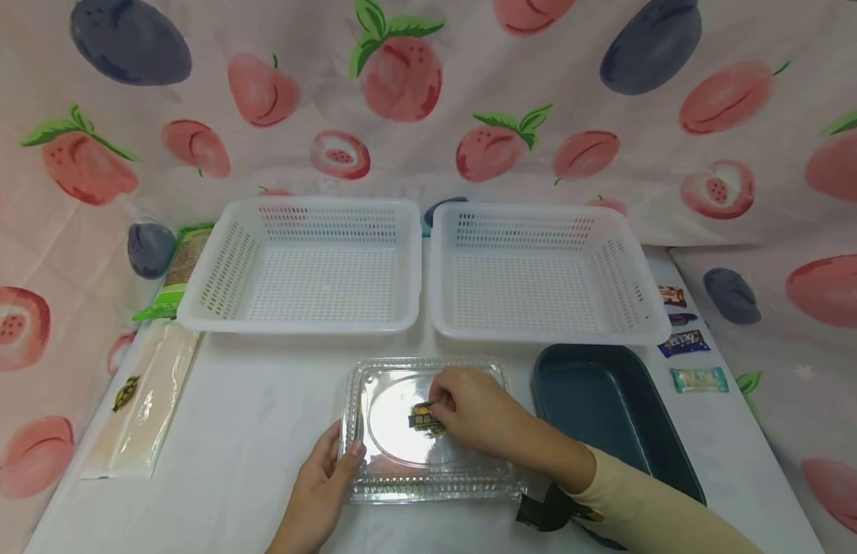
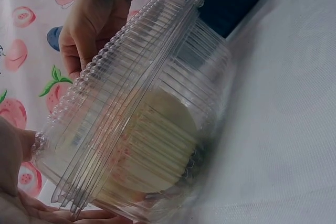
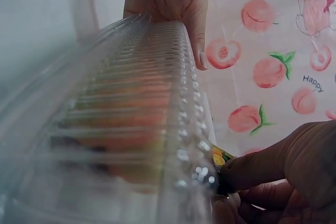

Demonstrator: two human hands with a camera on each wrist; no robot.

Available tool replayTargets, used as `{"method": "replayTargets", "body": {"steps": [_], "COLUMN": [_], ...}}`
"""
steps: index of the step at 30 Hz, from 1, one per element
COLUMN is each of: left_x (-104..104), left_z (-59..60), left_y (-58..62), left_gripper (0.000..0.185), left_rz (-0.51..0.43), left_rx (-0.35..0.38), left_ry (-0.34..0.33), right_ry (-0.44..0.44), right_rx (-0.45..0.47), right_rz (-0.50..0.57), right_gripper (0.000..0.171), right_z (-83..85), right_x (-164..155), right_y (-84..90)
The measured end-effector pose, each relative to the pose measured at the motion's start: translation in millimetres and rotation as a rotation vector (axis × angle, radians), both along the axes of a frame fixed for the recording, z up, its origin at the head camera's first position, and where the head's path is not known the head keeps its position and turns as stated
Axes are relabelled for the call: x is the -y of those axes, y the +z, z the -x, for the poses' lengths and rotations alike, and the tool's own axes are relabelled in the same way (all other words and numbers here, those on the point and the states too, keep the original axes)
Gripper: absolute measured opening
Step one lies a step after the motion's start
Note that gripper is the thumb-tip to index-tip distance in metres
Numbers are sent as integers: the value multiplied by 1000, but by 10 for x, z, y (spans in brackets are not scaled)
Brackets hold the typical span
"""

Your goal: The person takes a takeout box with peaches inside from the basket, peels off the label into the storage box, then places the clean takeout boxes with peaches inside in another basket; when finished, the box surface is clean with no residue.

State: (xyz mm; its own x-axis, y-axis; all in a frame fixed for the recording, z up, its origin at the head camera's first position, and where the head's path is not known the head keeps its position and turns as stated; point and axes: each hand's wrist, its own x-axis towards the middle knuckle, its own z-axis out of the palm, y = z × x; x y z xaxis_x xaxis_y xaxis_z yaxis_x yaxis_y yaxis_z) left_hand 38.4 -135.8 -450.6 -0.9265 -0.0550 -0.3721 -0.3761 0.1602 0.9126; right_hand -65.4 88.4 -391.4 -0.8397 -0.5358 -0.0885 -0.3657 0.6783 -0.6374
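Note:
A clear plastic clamshell box (image 1: 435, 489) lies closed on the white table. Through its ribbed side, the left wrist view shows a pale rounded item (image 2: 163, 145) and blurred reddish shapes. My left hand (image 1: 319, 485) grips the box's left edge, thumb on the lid rim and fingers along the side. Over the lid, my right hand (image 1: 480, 412) pinches the edge of a black-and-gold sticker (image 1: 421, 420) between thumb and forefinger. In the right wrist view the sticker (image 3: 219, 157) is partly hidden by the fingers; how firmly it adheres I cannot tell.
Two white perforated baskets (image 1: 300, 327) stand side by side behind the box. A dark blue tray (image 1: 595, 400) lies right, partly under the right forearm. Small wrapped snacks (image 1: 698, 380) line the right edge. At left are a green bag (image 1: 172, 292) and a pale flat packet (image 1: 151, 415).

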Motion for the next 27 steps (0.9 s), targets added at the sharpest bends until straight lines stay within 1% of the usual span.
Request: {"method": "replayTargets", "body": {"steps": [6,13,21,27], "left_x": [-6,-8,0,3], "left_z": [-5,-4,2,7], "left_y": [1,0,-8,-7], "left_gripper": [78,77,77,79], "left_rz": [-19,-24,6,10], "left_rx": [-2,9,15,15], "left_ry": [5,7,1,2], "right_ry": [-18,-80,-159,-175], "right_rx": [11,-3,74,33], "right_rz": [25,80,83,86], "right_gripper": [13,6,4,2], "right_z": [-8,17,45,42], "right_x": [-24,-97,-241,-355], "right_y": [24,123,239,275]}}
